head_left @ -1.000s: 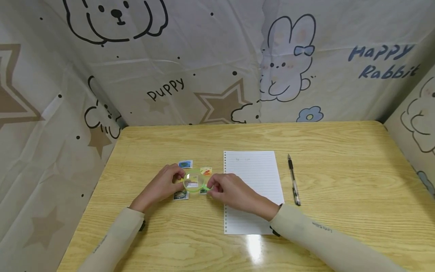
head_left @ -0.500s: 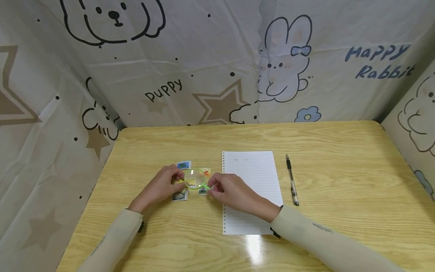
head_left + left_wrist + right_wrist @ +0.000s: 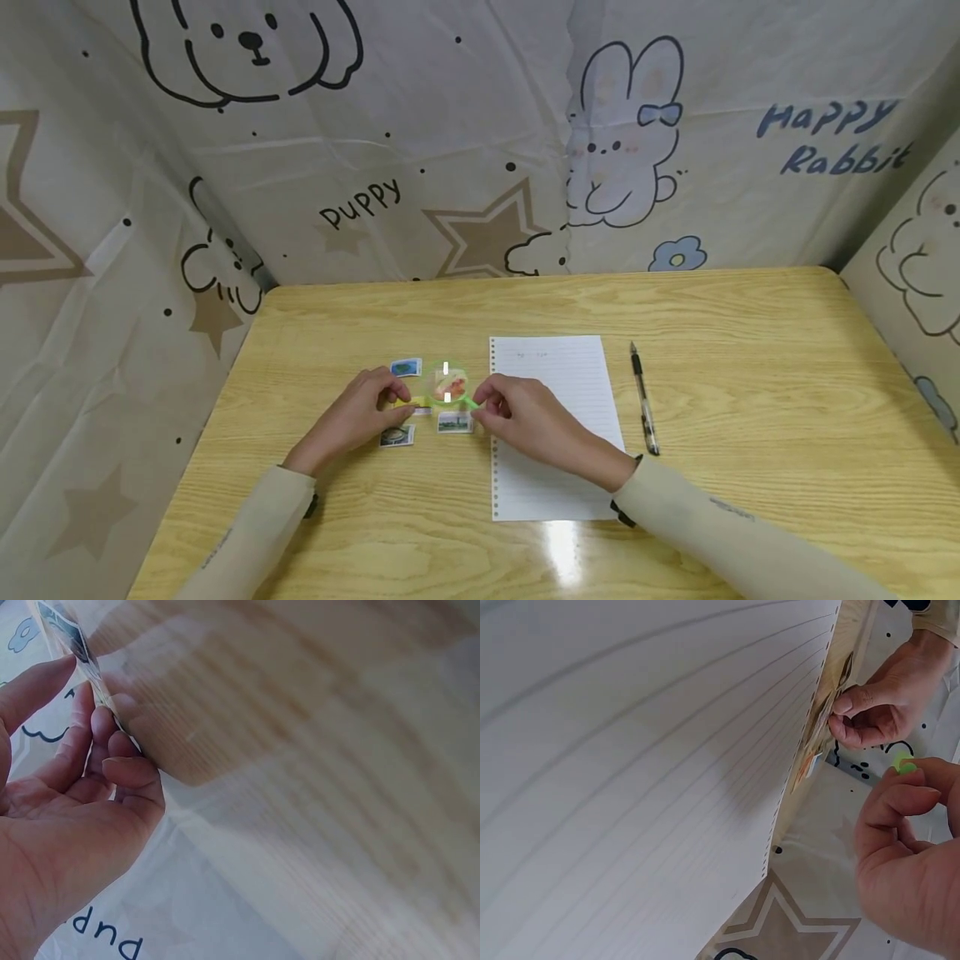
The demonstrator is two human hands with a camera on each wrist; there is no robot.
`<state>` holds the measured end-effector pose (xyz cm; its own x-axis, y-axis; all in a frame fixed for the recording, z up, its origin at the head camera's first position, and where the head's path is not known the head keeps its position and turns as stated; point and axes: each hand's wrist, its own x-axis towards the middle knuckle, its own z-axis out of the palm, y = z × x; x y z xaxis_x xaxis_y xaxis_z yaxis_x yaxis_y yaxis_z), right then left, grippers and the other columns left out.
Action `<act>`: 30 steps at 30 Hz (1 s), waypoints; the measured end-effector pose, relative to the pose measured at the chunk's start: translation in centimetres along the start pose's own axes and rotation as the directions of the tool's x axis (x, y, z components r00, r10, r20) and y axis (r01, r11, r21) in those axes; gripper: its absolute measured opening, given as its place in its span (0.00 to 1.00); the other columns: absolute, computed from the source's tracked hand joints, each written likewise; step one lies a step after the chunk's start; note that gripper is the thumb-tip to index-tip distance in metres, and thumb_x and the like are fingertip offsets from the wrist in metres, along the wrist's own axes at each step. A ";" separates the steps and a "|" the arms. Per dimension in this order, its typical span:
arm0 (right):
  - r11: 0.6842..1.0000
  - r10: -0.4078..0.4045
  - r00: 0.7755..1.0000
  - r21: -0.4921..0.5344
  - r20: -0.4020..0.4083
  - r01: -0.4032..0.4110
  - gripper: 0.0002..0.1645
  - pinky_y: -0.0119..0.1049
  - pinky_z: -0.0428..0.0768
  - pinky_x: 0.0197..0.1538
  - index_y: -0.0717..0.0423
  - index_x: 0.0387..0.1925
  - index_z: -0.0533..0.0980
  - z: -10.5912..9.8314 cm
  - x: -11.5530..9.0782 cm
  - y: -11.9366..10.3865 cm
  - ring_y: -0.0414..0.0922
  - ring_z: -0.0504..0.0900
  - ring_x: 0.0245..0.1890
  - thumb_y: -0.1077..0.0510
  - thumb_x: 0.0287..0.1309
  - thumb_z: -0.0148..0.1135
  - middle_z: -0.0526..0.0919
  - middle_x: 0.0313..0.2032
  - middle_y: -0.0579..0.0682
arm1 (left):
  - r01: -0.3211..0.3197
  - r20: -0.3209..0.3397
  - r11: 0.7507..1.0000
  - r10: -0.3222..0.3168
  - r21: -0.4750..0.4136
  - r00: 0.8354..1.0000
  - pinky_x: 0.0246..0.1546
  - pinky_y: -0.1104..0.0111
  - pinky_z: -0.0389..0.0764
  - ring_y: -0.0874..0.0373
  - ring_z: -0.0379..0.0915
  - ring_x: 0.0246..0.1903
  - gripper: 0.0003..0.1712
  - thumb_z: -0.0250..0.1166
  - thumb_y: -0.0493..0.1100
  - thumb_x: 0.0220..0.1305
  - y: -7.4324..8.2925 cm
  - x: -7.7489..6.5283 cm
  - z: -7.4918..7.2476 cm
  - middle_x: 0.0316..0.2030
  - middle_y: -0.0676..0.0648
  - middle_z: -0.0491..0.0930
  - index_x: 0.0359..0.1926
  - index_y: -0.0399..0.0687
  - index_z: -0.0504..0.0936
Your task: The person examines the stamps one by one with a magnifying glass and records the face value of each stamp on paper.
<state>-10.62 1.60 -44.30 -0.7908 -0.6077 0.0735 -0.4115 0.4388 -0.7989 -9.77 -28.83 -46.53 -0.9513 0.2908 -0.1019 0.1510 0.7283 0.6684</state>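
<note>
My right hand (image 3: 528, 417) pinches the short green handle of a small magnifying glass (image 3: 472, 402). Its clear lens is over an orange-red stamp (image 3: 452, 387), which shows through it. My left hand (image 3: 366, 414) has thumb and fingertips at a yellow stamp (image 3: 422, 407), partly covered by them. A blue stamp (image 3: 406, 367) lies beyond that hand, and a dark stamp (image 3: 397, 436) on the near side. Close to the right fingertips lies a green landscape stamp (image 3: 454, 422). In the right wrist view, the green handle end (image 3: 907, 768) shows between thumb and finger.
A lined sheet of paper (image 3: 551, 492) with punched holes lies under the right forearm, with faint writing near its top. To its right is a black pen (image 3: 644, 398). The wooden table (image 3: 750, 375) meets printed fabric walls (image 3: 480, 100) at the back and sides.
My right hand has moved the magnifying glass right and slightly away, off the yellow stamp and over the orange-red one. The green stamp now shows more fully. My left hand stays in place.
</note>
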 end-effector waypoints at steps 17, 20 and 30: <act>0.998 0.069 0.981 0.004 -0.180 -0.070 0.07 0.34 0.78 0.33 0.59 0.45 0.84 -2.2 -2.5 1.6 0.37 0.77 0.28 0.61 0.70 0.74 0.80 0.29 0.39 | 0.003 -0.009 1.000 -0.003 0.016 1.000 0.42 0.60 0.69 0.52 0.66 0.41 0.07 0.75 0.39 0.73 0.3 0.0 0.1 0.36 0.49 0.74 0.41 0.45 0.84; 0.996 0.086 0.972 0.011 -0.217 -0.085 0.07 0.33 0.78 0.33 0.59 0.44 0.84 -2.7 -3.2 2.2 0.38 0.77 0.28 0.63 0.69 0.75 0.81 0.29 0.40 | 0.003 -0.011 1.000 -0.003 0.021 1.000 0.42 0.60 0.68 0.52 0.66 0.41 0.07 0.75 0.39 0.73 0.4 0.0 0.2 0.36 0.49 0.74 0.42 0.44 0.84; 0.985 0.171 0.938 0.035 -0.303 -0.168 0.06 0.32 0.76 0.34 0.58 0.45 0.83 -4.5 -5.6 4.2 0.40 0.77 0.29 0.62 0.71 0.74 0.79 0.30 0.43 | 0.029 -0.024 0.997 -0.027 0.069 0.999 0.45 0.57 0.69 0.51 0.65 0.43 0.07 0.76 0.39 0.71 0.6 -0.1 0.4 0.36 0.49 0.74 0.41 0.46 0.84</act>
<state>-9.95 9.79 -45.37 -0.9490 -0.2941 0.1135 -0.2565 0.5110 -0.8204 -9.44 -28.14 -46.40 -0.9614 0.2554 -0.1022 0.1414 0.7776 0.6126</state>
